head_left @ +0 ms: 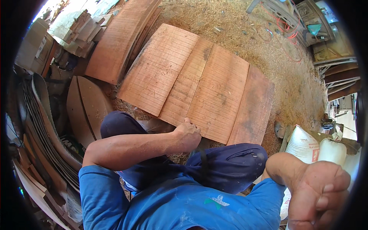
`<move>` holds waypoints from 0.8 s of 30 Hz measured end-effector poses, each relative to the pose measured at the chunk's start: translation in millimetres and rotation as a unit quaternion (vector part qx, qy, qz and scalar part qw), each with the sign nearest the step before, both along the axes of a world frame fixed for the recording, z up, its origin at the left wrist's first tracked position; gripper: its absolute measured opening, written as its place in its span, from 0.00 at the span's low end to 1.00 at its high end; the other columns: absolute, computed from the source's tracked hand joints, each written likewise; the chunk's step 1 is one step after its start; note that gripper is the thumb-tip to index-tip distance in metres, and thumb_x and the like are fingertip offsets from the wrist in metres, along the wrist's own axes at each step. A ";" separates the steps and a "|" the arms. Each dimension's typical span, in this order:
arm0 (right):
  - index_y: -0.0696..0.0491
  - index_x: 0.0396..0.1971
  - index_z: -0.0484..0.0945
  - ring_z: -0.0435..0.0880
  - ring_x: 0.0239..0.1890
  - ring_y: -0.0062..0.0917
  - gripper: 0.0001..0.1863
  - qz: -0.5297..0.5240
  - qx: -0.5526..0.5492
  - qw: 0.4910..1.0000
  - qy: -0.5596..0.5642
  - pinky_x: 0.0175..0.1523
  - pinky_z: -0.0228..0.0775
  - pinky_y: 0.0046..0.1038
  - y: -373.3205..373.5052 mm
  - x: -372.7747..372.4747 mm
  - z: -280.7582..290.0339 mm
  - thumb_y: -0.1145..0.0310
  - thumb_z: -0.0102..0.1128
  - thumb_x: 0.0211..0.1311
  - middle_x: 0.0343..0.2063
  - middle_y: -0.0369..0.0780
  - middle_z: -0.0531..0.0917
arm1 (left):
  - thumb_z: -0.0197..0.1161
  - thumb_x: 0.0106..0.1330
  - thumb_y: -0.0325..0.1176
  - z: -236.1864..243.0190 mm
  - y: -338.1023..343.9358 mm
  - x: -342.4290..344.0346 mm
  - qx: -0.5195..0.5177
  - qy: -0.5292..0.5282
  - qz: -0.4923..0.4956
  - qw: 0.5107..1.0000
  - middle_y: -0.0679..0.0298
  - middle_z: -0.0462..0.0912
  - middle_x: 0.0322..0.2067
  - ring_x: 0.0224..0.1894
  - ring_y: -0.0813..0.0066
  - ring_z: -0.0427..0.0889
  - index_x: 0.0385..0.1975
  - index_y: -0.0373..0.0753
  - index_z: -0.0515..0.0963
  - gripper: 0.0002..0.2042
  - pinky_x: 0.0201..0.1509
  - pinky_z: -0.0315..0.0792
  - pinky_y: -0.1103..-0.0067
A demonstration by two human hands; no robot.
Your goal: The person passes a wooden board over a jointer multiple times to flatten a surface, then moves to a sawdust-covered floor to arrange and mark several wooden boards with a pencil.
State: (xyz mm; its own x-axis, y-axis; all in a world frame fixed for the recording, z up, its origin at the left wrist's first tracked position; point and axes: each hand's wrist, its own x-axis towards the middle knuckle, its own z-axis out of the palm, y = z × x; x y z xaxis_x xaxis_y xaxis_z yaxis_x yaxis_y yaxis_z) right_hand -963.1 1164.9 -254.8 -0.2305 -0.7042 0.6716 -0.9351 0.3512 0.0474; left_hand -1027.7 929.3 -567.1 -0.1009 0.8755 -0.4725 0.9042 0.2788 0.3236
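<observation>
A panel of reddish-brown wooden boards (222,88) lies in front of my crossed legs, its boards side by side and crossed by many fine parallel lines. At its near edge my left hand (188,136) is closed, with a fingertip on the top face; the rest of its fingers are hidden. My right hand (318,193) is raised at the lower right, close to the camera and away from the panel. Its fingers are curled in, and whatever may be inside them is hidden.
Long curved planks (120,42) lie at the upper left, near stacked wood offcuts (78,32). Thin curved strips (48,115) lean at the left. White sacks (303,143) stand at the right. A red cord (293,35) crosses the sawdust-covered ground (214,23).
</observation>
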 end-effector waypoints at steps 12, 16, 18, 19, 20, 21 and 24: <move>0.39 0.65 0.70 0.69 0.25 0.27 0.36 -0.027 -0.340 0.940 0.003 0.29 0.60 0.32 -6.4 -48.8 -65.5 0.30 0.44 0.68 0.42 0.48 0.83 | 0.60 0.63 0.39 -1.9 5.5 -0.7 0.011 -0.010 0.007 1.000 0.53 0.84 0.45 0.49 0.58 0.84 0.45 0.34 0.84 0.17 0.56 0.71 0.60; 0.50 0.76 0.52 0.72 0.26 0.30 0.43 -0.010 -0.316 0.948 -0.032 0.30 0.67 0.29 -12.2 -71.2 -90.3 0.35 0.43 0.73 0.41 0.50 0.81 | 0.61 0.61 0.38 2.3 12.9 -1.8 0.006 0.002 0.004 1.000 0.55 0.86 0.43 0.48 0.58 0.85 0.41 0.36 0.85 0.15 0.56 0.71 0.61; 0.51 0.76 0.49 0.73 0.25 0.29 0.41 -0.185 -0.290 0.938 -0.041 0.30 0.68 0.27 -21.3 -70.3 -98.5 0.42 0.50 0.75 0.39 0.49 0.81 | 0.61 0.61 0.38 -1.6 21.6 -2.9 0.007 0.010 0.008 1.000 0.55 0.86 0.43 0.48 0.59 0.86 0.40 0.37 0.86 0.14 0.54 0.71 0.61; 0.56 0.73 0.57 0.73 0.24 0.27 0.36 -0.155 -0.290 0.943 -0.054 0.31 0.68 0.27 -28.6 -82.5 -110.3 0.51 0.55 0.75 0.36 0.46 0.80 | 0.62 0.60 0.37 -8.5 15.7 -0.5 0.002 0.004 0.016 1.000 0.55 0.86 0.42 0.47 0.59 0.86 0.38 0.38 0.86 0.13 0.53 0.72 0.62; 0.56 0.73 0.57 0.73 0.24 0.27 0.36 -0.141 -0.296 0.943 -0.052 0.31 0.68 0.27 -29.2 -86.5 -112.3 0.51 0.55 0.75 0.36 0.46 0.80 | 0.62 0.60 0.37 -10.5 15.3 -0.3 -0.004 0.011 0.028 1.000 0.55 0.86 0.42 0.47 0.59 0.86 0.38 0.38 0.86 0.13 0.53 0.72 0.62; 0.59 0.69 0.63 0.74 0.25 0.26 0.32 -0.164 -0.234 0.951 -0.114 0.32 0.69 0.27 -26.0 -88.6 -114.7 0.53 0.55 0.75 0.35 0.46 0.80 | 0.62 0.60 0.37 -12.8 13.7 -0.7 0.006 0.004 0.028 1.000 0.56 0.87 0.43 0.47 0.59 0.86 0.38 0.38 0.87 0.13 0.52 0.72 0.61; 0.65 0.56 0.76 0.78 0.28 0.26 0.21 -0.162 -0.197 0.953 -0.160 0.35 0.72 0.27 -47.4 -96.9 -130.9 0.64 0.58 0.74 0.32 0.44 0.81 | 0.62 0.60 0.37 -12.1 12.8 -2.0 -0.004 -0.012 0.056 0.998 0.57 0.87 0.44 0.48 0.60 0.86 0.38 0.38 0.87 0.13 0.51 0.72 0.60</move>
